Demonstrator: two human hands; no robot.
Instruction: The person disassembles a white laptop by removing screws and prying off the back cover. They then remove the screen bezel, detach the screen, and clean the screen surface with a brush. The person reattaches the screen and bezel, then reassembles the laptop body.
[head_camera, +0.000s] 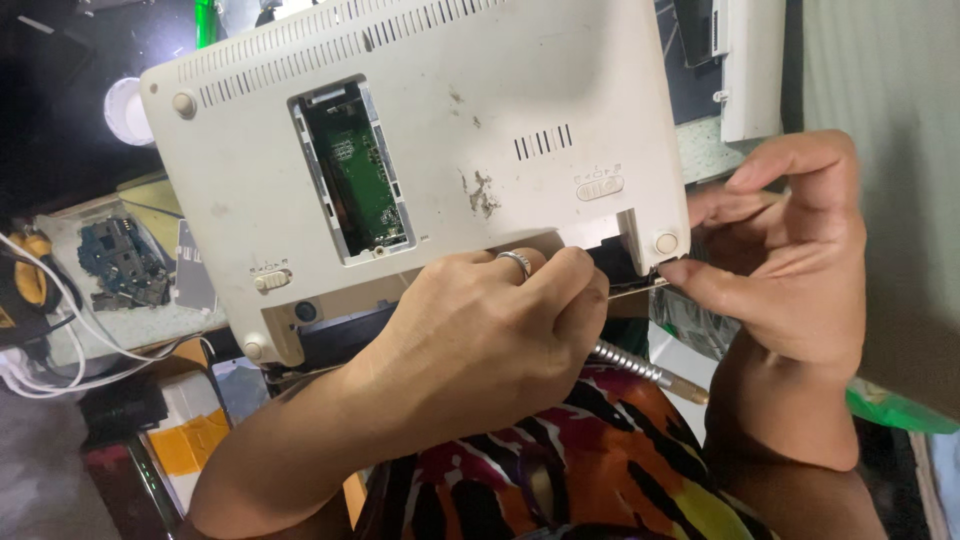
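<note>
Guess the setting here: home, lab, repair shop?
Likely a small electronics repair bench. A white laptop base lies underside up with its green board exposed, a loose blue circuit board sits on the cluttered table, and the left hand works a thin tool into the casing.

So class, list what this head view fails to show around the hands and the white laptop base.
- Tool tip: hidden behind the left hand; only the tool handle shows.
- White laptop base: top edge cut off by the frame.
- Right hand: its fingertips at the corner hide the seam.
- Blue circuit board: too small for detail.
</note>
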